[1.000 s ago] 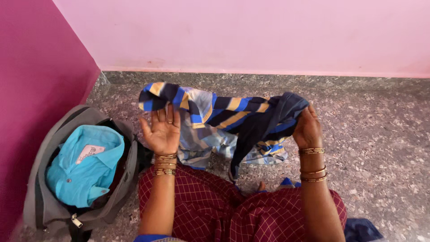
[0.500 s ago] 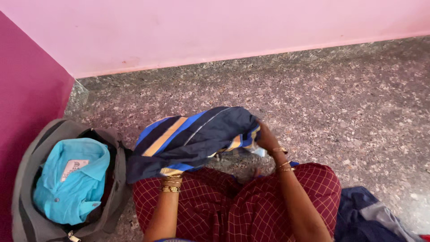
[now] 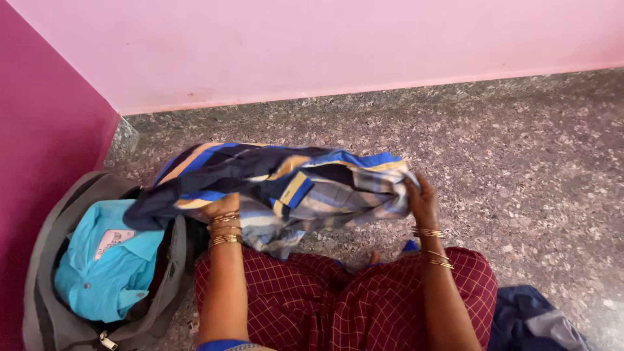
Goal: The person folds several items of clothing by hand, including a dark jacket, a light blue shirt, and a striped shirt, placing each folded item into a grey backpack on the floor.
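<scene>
A striped shirt (image 3: 286, 185), in navy, blue and tan, is held bunched above the floor (image 3: 520, 169) in front of the lap. Its long axis runs left to right across the view, roughly parallel to the pink wall (image 3: 325, 45), with the left end drooping down toward the bag (image 3: 45, 305).

The left hand (image 3: 218, 207) is largely buried under the cloth; only its back and wrist bangles are seen, and the fingers are covered, so their spread cannot be told, though the shirt is plainly borne up by this hand. The right hand (image 3: 421, 198) is closed on the shirt's right end, fingers curled into the folds.

The grey bag is lying open on the floor at the left, beside the magenta wall (image 3: 39, 130), and a folded turquoise shirt (image 3: 107, 266) is seen inside it. A dark blue cloth (image 3: 533, 322) is lying on the floor at the lower right, beside the knee.
</scene>
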